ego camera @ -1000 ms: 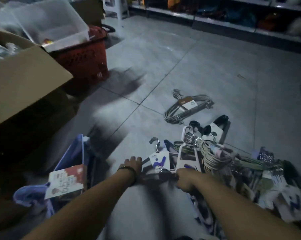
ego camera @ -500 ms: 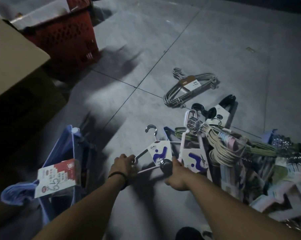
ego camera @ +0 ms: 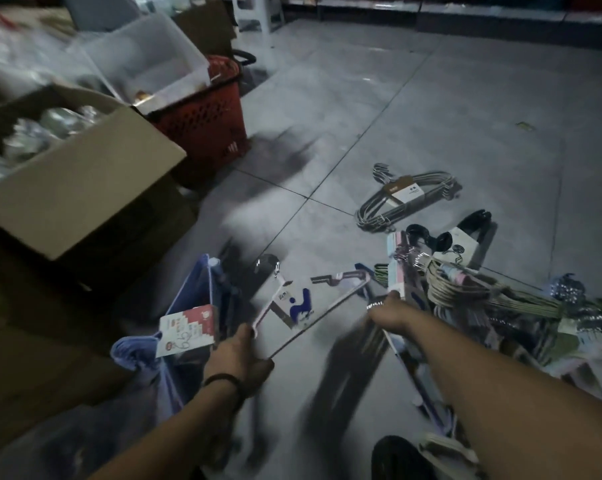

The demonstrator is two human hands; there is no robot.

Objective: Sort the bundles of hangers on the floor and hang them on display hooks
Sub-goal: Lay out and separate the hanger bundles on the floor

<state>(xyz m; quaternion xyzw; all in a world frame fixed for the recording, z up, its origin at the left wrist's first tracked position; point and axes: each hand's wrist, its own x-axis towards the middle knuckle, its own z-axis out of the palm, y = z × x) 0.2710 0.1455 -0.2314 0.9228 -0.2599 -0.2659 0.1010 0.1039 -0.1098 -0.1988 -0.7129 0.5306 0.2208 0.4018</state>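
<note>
My left hand grips the lower corner of a pink hanger bundle with a white and blue label, lifted and tilted off the floor. My right hand is closed on another bundle at the edge of the heap of hanger bundles on the right; which bundle is blurred. A grey hanger bundle lies alone farther out. A black hanger bundle lies just behind the heap.
A blue folded item with a red and white tag stands at my left. An open cardboard box, a red shopping basket and a clear plastic bin line the left. Shelving runs along the far wall.
My left hand has pulled the pink bundle up and leftwards, away from the heap. The right hand has shifted right onto the heap's edge. The view has lifted.
</note>
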